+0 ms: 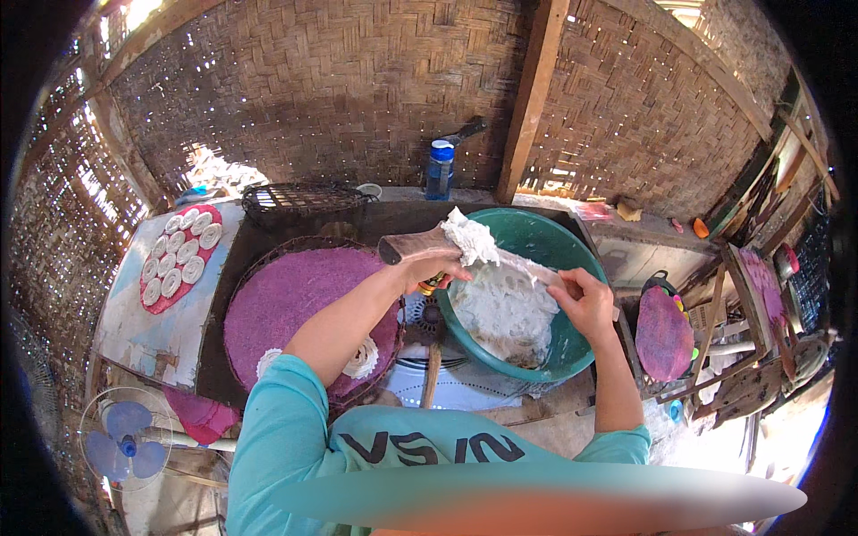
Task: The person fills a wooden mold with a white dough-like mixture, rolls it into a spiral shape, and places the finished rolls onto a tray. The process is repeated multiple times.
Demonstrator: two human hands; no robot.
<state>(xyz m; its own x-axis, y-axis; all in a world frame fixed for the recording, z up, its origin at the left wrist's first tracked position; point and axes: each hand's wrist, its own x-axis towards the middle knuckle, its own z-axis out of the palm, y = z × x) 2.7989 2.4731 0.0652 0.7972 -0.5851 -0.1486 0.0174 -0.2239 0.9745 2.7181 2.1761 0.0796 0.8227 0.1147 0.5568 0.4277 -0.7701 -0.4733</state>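
My left hand (429,273) is under the thick dark end of a wooden tool (422,246), with its fingers curled up beside it; a small gold-and-dark object (430,285) shows at the palm. White dough (470,238) clings to the tool's middle. My right hand (584,301) pinches the tool's thin right end above a green plastic basin (595,268). More white dough (509,311) lies in the basin. Left of it, a round tray with purple mesh (295,295) carries a coiled white dough piece (362,358) and another white piece (268,362), partly hidden by my left arm.
A board (124,335) at the left holds a red mat with several white coils (175,249). A blue-capped bottle (439,171) stands by the woven bamboo wall. A blue-bladed fan (126,439) is at the lower left, a purple oval mat (663,335) at the right.
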